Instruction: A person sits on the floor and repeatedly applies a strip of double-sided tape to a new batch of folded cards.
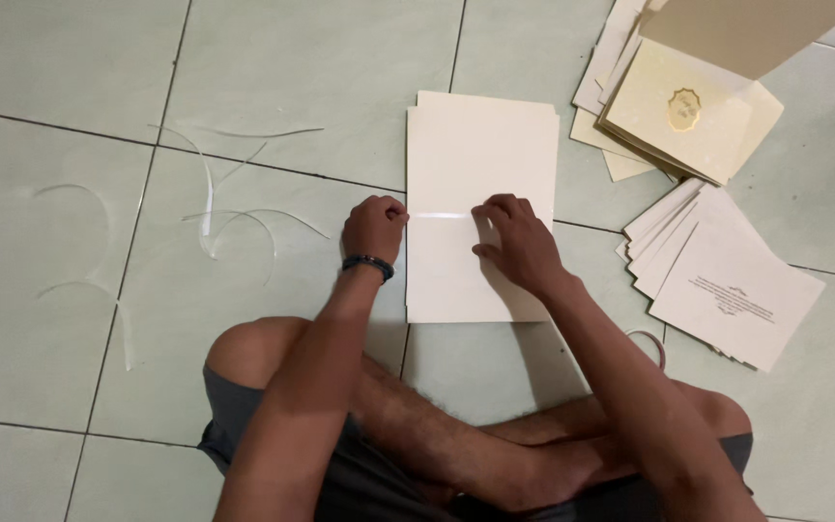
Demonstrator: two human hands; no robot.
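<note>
Pressing a glossy strip of clear tape [445,215] across the middle of a cream card sheet [480,174] that lies flat on the tiled floor [70,58], straight ahead of the crossed legs. Left hand [375,228], closed into a loose fist with a dark beaded bracelet [368,263] at the wrist, pinching or pinning the strip's left end at the sheet's left edge; cannot tell whether the end is gripped or only held down. Right hand [519,242], fingers bent and narrow, fingertips flat on the strip's right part, holding nothing free. Judged as the taping step, midway: strip laid but likely not yet rubbed down along its whole run. Next move probably calling for an even sweep along the strip, with the sheet kept from sliding. Far right: a fanned pile of cream folded cards [688,111], the top one bearing a small gold shield-shaped emblem [685,108], under a raised tan flap. Right and nearer: a second fanned stack of white square cards [727,280] with a few lines of small dark print. Left on the floor: several curled clear peeled strips [234,217], well apart from the sheet.
</note>
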